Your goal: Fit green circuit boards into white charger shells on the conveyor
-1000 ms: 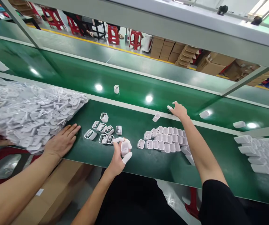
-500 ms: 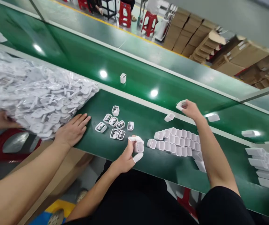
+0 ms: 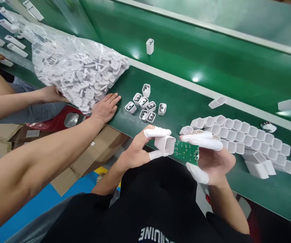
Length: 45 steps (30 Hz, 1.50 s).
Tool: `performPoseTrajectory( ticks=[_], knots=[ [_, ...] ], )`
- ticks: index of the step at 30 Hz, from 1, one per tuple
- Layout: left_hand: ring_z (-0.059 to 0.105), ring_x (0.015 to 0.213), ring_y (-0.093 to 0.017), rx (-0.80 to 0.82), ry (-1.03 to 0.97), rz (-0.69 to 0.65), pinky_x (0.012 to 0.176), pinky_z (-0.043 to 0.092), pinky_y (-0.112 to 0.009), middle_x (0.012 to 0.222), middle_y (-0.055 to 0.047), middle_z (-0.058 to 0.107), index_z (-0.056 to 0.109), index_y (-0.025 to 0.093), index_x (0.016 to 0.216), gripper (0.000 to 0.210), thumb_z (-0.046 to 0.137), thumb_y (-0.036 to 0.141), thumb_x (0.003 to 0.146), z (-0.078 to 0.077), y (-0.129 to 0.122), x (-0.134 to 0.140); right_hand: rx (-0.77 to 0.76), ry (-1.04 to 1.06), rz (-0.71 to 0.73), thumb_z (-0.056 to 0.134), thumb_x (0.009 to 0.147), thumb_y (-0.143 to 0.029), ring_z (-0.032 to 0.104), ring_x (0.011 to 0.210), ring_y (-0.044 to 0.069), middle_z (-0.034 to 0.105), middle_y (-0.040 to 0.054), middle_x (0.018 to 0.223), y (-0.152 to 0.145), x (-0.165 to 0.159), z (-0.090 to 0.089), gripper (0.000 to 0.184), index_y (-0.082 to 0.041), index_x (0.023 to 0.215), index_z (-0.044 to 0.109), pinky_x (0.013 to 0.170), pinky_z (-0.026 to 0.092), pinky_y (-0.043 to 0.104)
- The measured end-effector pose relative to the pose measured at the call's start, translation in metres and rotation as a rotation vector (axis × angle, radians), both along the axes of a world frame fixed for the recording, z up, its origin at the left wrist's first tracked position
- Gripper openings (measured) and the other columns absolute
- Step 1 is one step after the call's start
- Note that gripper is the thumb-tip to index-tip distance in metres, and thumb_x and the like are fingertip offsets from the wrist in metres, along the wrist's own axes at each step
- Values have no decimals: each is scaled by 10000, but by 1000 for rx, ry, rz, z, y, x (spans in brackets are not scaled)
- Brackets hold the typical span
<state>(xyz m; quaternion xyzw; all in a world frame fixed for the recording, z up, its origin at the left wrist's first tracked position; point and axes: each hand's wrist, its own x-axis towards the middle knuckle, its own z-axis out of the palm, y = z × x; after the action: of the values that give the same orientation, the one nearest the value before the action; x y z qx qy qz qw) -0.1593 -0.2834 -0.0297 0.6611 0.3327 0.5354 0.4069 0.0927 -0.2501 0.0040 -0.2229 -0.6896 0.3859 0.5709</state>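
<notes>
My left hand, with white finger cots on, grips a white plastic housing whose open end faces right. Between the covered fingers of my right hand is a green circuit board, its edge right at the mouth of that housing; whether it is inside cannot be made out. Just beyond my hands stand several housings with boards in them. To the right, hollow housings lie packed in rows, openings toward me.
A clear bag of small white plastic parts lies at left, with a co-worker's hands against it. One filled housing stands on the green belt. A loose board assembly lies behind the rows. Cardboard boxes stand below the table edge.
My right hand has come back from the far side of the table to my left hand, now with a circuit board. The housing's opening has turned to the right. My view has tilted down.
</notes>
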Motion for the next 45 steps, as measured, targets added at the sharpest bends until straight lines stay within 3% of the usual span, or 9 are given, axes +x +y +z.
performPoseTrajectory(
  ticks=[3, 8, 20, 28, 45],
  knots=[
    [778, 1292, -289, 39, 21, -20, 1069, 696, -467, 1482, -129, 754, 655, 344, 1655, 755, 958, 226, 973, -1, -1, 1, 47, 30, -7, 925, 811, -108, 875, 1133, 374, 895, 134, 1320, -4, -1, -9, 754, -235, 1541, 784, 907, 779, 567],
    [777, 1303, -296, 60, 43, -38, 1078, 693, -470, 1453, -129, 747, 661, 355, 1657, 756, 970, 291, 970, 1, 2, 5, 100, 52, -12, 930, 829, -106, 896, 1123, 350, 899, 128, 1330, -6, -2, -8, 770, -233, 1570, 761, 891, 792, 504],
    [800, 1243, -292, 63, 113, -9, 990, 711, -424, 1406, -117, 770, 675, 384, 1636, 754, 985, 299, 954, 9, 8, 14, 69, 0, -32, 953, 840, -133, 896, 1125, 372, 901, 100, 1339, -6, 11, -13, 811, -314, 1600, 735, 857, 792, 538],
    [787, 1303, -311, 53, 101, -31, 1070, 702, -476, 1422, -108, 747, 673, 369, 1653, 773, 968, 215, 955, 5, 9, 11, 70, -14, -32, 920, 861, -123, 884, 1128, 354, 903, 90, 1309, -7, 8, -14, 781, -306, 1598, 741, 849, 782, 531],
    [806, 1311, -315, 47, 119, -43, 1043, 724, -456, 1455, -125, 767, 688, 359, 1639, 752, 959, 195, 957, 5, 8, 10, 48, -59, -39, 951, 844, -148, 844, 1002, 329, 895, 83, 1237, -7, 6, -18, 798, -342, 1588, 737, 774, 728, 515]
  ],
)
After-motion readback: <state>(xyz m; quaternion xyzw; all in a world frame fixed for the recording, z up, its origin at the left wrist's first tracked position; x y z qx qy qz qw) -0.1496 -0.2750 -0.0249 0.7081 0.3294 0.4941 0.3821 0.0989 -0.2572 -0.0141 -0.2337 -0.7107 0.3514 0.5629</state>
